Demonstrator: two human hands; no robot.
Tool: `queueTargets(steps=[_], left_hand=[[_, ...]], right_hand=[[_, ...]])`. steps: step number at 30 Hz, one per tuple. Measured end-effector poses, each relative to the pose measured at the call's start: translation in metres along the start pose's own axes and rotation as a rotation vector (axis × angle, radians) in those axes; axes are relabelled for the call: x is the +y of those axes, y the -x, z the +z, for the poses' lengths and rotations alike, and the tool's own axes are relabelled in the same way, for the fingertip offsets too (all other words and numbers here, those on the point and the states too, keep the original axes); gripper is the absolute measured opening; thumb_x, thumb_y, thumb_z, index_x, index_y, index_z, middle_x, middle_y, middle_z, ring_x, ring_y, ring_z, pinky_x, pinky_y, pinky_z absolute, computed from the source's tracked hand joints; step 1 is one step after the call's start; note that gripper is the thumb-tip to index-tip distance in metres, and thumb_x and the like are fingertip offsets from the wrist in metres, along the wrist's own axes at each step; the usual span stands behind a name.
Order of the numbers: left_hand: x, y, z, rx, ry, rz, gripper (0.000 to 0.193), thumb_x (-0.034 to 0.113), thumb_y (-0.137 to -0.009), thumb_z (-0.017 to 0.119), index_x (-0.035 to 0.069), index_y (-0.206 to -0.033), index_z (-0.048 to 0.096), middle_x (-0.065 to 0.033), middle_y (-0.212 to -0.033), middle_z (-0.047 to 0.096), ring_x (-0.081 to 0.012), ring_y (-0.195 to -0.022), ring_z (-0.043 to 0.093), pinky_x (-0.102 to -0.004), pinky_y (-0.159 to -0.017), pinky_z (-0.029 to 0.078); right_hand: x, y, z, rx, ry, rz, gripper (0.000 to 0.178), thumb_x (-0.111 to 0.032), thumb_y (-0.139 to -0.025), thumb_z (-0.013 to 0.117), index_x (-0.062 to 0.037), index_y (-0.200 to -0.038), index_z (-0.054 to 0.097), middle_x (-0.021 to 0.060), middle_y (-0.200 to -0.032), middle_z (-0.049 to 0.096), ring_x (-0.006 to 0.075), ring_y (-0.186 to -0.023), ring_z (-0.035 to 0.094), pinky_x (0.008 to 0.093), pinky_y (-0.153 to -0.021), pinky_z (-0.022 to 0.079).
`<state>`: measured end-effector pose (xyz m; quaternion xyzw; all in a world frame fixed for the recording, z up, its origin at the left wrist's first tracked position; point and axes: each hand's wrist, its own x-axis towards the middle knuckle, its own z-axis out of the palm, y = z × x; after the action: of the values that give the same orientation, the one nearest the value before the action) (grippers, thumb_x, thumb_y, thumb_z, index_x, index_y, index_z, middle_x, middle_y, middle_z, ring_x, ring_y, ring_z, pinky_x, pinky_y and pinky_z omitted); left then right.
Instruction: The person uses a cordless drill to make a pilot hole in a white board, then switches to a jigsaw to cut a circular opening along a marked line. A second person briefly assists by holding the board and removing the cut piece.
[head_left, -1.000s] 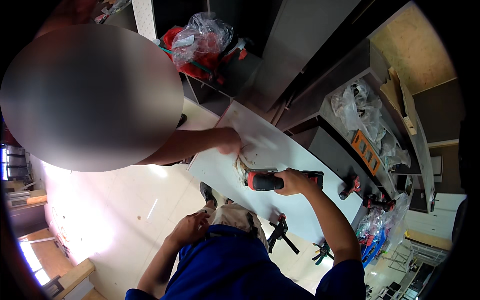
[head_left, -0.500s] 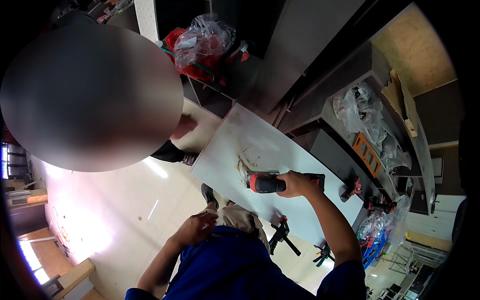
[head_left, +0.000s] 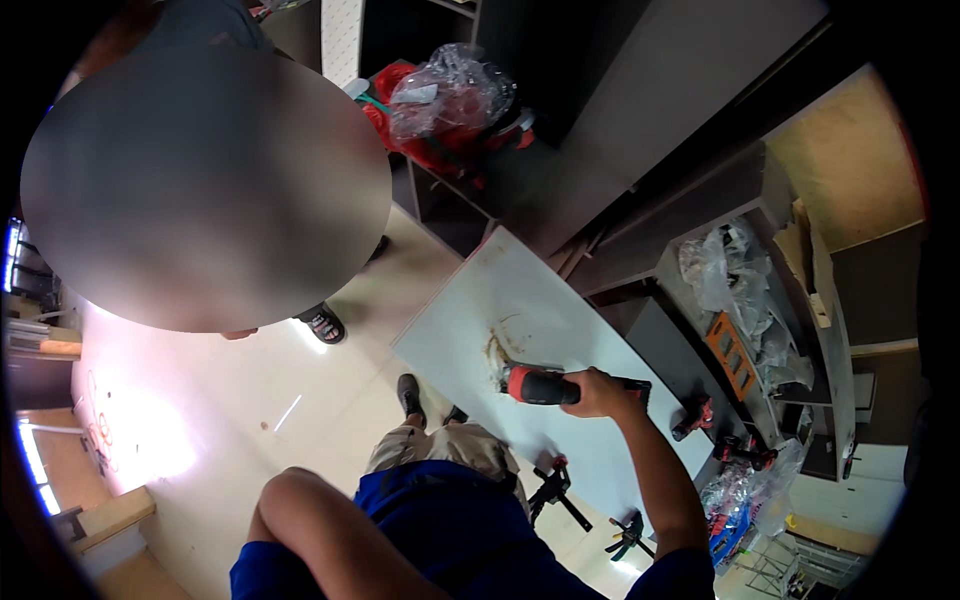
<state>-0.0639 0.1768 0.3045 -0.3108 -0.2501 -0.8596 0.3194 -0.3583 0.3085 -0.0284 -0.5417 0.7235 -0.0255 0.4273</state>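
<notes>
1 right hand [head_left: 598, 393] wrapped round red-black power tool [head_left: 543, 387]; left hand unseen, grip unknown; brown smears [head_left: 496, 347] remain toward left edge of white panel [head_left: 562, 345].

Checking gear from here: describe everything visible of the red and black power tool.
The power tool, red at the front and black behind, looks plastic-cased. The right hand grips its black part. It points left over the white board, front beside brown smears; its tip and any contact with the board are unclear.

A red-and-black power tool [head_left: 545, 387] points left over a white panel [head_left: 570, 440] — smeared brown.
</notes>
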Motion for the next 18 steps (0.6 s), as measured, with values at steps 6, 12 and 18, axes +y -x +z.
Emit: queueTargets(steps=[6,12,18], left_hand=[[0.009,0.008,0.014,-0.047,-0.013,0.015,0.113,0.076,-0.093,0.044,-0.026,-0.141,0.033,-0.0468,-0.126,0.054,-0.0544,-0.113,0.063,-0.0585,-0.096,0.053],[0.012,0.009,0.002,-0.036,0.028,-0.011,0.106,0.070,-0.094,0.046,-0.022,-0.143,0.033,-0.0450,-0.127,0.055,-0.0529,-0.113,0.064,-0.0609,-0.097,0.050],[0.024,0.022,0.013,-0.006,0.022,-0.061,0.099,0.065,-0.095,0.049,-0.019,-0.144,0.034,-0.0433,-0.127,0.056,-0.0514,-0.112,0.064,-0.0632,-0.099,0.047]], right_hand=[[-0.016,-0.014,0.001,-0.049,-0.006,0.030,0.036,-0.027,-0.074,0.078,-0.0067,-0.103,0.072,0.0196,-0.090,0.074,0.0401,-0.087,0.072,0.0454,-0.079,0.057],[-0.004,-0.004,0.004,-0.049,0.013,-0.003,0.038,-0.023,-0.075,0.078,-0.0059,-0.108,0.072,0.0205,-0.089,0.074,0.0384,-0.084,0.072,0.0432,-0.078,0.056],[-0.010,-0.017,0.007,-0.076,0.012,-0.030,0.038,-0.024,-0.072,0.076,-0.0086,-0.106,0.072,0.0208,-0.092,0.074,0.0378,-0.089,0.072,0.0466,-0.081,0.057]])
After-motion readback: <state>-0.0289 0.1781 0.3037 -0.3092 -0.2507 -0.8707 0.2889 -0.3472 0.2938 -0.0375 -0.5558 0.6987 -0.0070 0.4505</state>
